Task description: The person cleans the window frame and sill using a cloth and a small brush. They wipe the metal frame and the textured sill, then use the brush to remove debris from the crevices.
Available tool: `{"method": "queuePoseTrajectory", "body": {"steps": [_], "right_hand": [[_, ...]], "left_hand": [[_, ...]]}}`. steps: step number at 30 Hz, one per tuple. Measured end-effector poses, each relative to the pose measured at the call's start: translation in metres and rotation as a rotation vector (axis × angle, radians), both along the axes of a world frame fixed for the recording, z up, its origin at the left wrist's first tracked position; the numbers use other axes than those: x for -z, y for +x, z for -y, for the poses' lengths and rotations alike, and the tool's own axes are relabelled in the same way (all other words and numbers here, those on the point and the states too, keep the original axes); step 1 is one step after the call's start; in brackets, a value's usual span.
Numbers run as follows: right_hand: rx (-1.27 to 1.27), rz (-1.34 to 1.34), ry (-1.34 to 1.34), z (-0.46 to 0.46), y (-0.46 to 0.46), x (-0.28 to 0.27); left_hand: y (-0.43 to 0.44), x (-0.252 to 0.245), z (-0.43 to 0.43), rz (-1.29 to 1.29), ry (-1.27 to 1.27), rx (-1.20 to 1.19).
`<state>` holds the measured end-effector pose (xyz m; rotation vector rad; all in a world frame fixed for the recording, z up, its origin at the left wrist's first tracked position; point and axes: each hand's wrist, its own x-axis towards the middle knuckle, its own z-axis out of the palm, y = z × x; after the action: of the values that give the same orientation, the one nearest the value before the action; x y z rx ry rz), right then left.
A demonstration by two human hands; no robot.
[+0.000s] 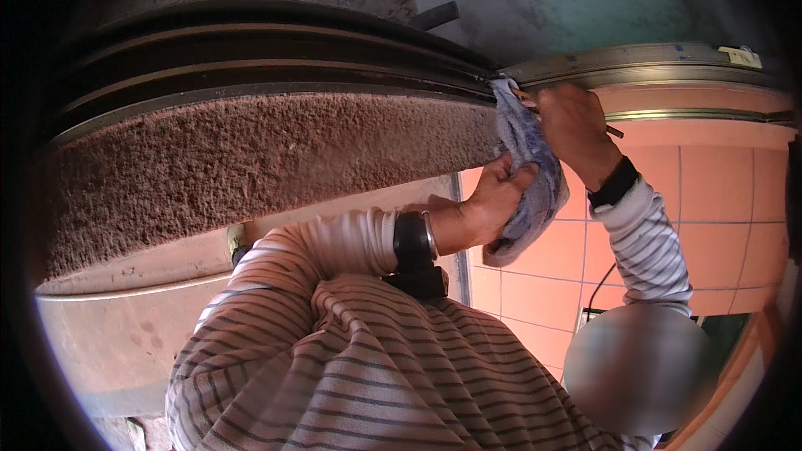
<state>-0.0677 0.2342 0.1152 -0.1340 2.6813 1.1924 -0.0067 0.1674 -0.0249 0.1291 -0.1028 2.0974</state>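
A blue-grey cloth [532, 150] hangs from the corner where the dark metal window track [301, 53] meets the upright frame [651, 72]. My left hand [489, 200] grips the cloth at its middle, with the thumb on top. Above and to the right, my right hand [571, 125] is closed around a thin stick-like tool [614, 131], whose dark end sticks out behind the palm. The tool's orange-yellow front part [521, 94] reaches toward the cloth's upper end at the track corner. Its tip is hidden, so its kind cannot be told.
Below the track runs a rough brown sill [269, 163]. Orange wall tiles [633, 181] lie on the right. A dark short bar [435, 15] rests beyond the track, and a pale latch-like piece [740, 57] sits on the upright frame.
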Motion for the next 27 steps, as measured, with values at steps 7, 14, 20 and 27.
{"method": "queuePoseTrajectory", "body": {"steps": [7,14,20,27], "right_hand": [[-0.042,-0.053,-0.187,-0.005,0.004,-0.006],[-0.005,-0.102,-0.269,-0.009,0.008,-0.010],[0.155,-0.148,-0.258,-0.019,0.018,-0.041],[-0.015,-0.038,-0.094,-0.034,0.004,-0.018]], "left_hand": [[0.006,-0.011,-0.001,-0.001,-0.052,-0.054],[0.009,-0.006,-0.005,-0.052,-0.163,-0.032],[0.017,-0.014,-0.013,-0.222,-0.059,-0.069],[0.000,-0.016,-0.002,-0.052,-0.123,0.024]]}}
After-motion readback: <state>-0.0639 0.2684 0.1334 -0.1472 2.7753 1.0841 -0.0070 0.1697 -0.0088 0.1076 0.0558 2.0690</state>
